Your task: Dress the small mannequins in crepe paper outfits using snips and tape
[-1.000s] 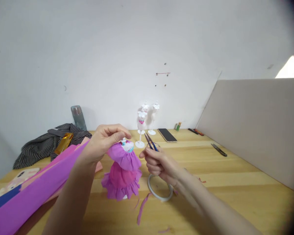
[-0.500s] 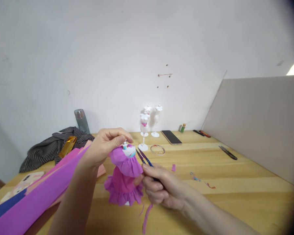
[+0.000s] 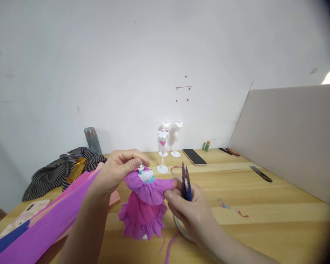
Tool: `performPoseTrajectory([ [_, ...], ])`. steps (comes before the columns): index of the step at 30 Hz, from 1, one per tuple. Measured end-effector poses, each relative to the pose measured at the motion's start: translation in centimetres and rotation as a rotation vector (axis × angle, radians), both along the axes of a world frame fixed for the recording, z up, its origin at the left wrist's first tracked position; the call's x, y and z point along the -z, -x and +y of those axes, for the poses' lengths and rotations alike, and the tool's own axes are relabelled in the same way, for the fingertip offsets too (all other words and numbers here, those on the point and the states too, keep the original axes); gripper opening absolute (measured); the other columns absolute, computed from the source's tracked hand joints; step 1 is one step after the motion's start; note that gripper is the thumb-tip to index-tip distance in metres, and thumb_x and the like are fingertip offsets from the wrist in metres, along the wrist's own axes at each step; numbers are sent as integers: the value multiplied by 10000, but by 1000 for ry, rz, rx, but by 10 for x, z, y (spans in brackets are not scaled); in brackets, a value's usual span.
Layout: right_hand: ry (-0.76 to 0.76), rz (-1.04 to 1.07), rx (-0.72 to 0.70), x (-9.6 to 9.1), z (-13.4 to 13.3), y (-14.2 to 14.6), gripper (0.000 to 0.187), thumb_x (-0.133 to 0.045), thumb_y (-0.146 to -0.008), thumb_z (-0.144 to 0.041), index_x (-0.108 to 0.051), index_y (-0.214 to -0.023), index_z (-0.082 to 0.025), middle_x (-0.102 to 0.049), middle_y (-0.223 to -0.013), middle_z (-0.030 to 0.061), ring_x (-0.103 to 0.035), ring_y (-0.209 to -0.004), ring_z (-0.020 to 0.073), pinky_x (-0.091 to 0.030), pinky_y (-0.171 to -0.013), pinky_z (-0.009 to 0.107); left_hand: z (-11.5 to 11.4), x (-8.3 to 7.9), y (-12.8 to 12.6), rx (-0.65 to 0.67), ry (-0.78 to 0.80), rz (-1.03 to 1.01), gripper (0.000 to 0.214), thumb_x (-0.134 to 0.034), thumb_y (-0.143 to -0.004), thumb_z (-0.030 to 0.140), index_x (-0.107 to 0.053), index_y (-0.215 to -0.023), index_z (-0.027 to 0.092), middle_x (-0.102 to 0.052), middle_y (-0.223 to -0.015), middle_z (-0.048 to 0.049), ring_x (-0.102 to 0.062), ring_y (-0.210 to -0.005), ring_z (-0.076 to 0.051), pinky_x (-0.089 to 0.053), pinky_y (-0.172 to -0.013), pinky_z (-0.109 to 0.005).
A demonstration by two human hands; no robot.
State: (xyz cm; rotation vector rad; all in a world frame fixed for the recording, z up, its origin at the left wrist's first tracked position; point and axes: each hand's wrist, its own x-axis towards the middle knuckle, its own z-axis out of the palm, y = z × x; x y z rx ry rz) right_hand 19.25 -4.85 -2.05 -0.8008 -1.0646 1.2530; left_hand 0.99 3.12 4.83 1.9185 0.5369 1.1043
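Note:
A small white mannequin wearing a purple and pink crepe-paper dress stands on the wooden table. My left hand pinches the mannequin's neck from above, fingers closed. My right hand is closed round small blue thread snips, blades pointing up, while its thumb and forefinger pull the dress's purple collar ruffle out to the right. A white tape roll lies partly hidden under my right hand.
Purple and pink crepe paper sheets lie at the left beside a striped cloth and a grey flask. Bare white mannequins, a phone, black scissors and paper scraps sit farther back. A grey partition stands right.
My right hand has turned the snips from pointing at the dress to pointing upward, and has taken hold of the collar ruffle and drawn it rightward. My left hand kept its hold.

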Motion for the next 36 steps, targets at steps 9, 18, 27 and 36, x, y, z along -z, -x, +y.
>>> performPoseTrajectory([
  [9,-279,-309,181,-18,4,-4,228,-684,-742,-351,-580,-626,-185,-378,-549,-39,-326,-521,106,-254,-498,264,-1,-1,0,6,-25,20,299,-657,-848,421,-754,-769,149,-719,-789,-75,-628,-772,-183,-472,-716,-272],
  [18,-97,-51,-157,-25,22,-10,566,-686,-738,-574,-292,-535,-222,-157,-464,-118,-97,-407,32,-66,-407,230,-2,-2,-2,29,13,8,283,-660,-843,407,-747,-764,149,-710,-793,-74,-622,-785,-179,-473,-723,-273],
  [27,32,-130,-87,-33,24,-5,411,-750,-676,-373,-408,-529,-198,-239,-428,-112,-149,-403,29,-91,-418,231,-2,0,-4,62,68,-10,298,-673,-821,426,-736,-755,142,-700,-785,-77,-622,-780,-189,-477,-716,-283],
  [36,-227,-315,138,-47,6,3,232,-683,-685,-339,-585,-555,-174,-444,-532,-22,-357,-517,102,-286,-490,259,-1,1,-2,87,61,-11,270,-672,-834,403,-742,-761,153,-703,-783,-67,-621,-793,-183,-476,-736,-280],
])
